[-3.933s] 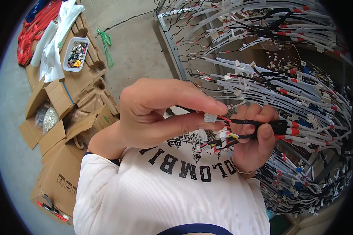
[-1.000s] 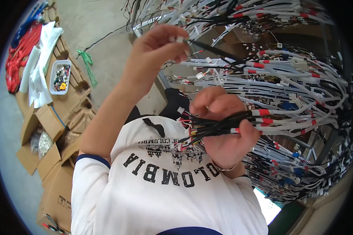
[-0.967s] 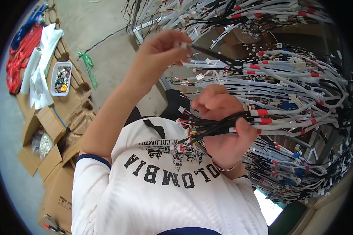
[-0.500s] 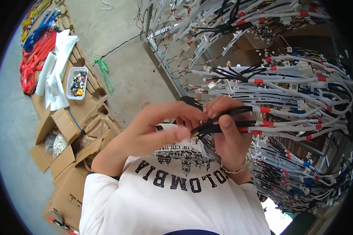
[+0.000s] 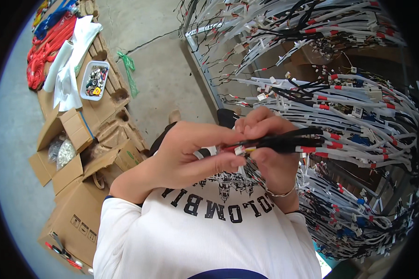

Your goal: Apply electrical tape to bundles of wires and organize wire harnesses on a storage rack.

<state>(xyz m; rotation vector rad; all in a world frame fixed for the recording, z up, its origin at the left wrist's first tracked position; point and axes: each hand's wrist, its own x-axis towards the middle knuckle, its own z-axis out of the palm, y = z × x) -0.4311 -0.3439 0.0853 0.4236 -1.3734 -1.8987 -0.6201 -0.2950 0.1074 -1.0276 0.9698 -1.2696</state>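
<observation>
Red cords (image 5: 44,51) lie heaped at the far left of the bench, beside rolled white sheets (image 5: 70,69) and a small white tray of mixed parts (image 5: 94,80); nearer us, open cardboard boxes (image 5: 74,158) hold bagged pieces. Moving rightward, our left hand (image 5: 191,156) closes thumb and forefinger on the small connector end of a wire, pinching it just where it meets the bundle. Touching those fingertips, our right hand (image 5: 270,149) is clenched around a black wire bundle (image 5: 288,140) banded with red tape, which juts to the right in front of our chest. Past it, on the right, hangs a dense rack of white wire harnesses (image 5: 349,107), tagged in red and blue, filling that whole side. To do this well, we judge that the right hand should hold the bundle steady and level while the left works only the one connector, keeping the pinch on the plastic housing, not the thin leads, so nothing bends or pulls out. We should also keep the loose ends clear of the hanging harnesses, which are close enough to snag.
</observation>
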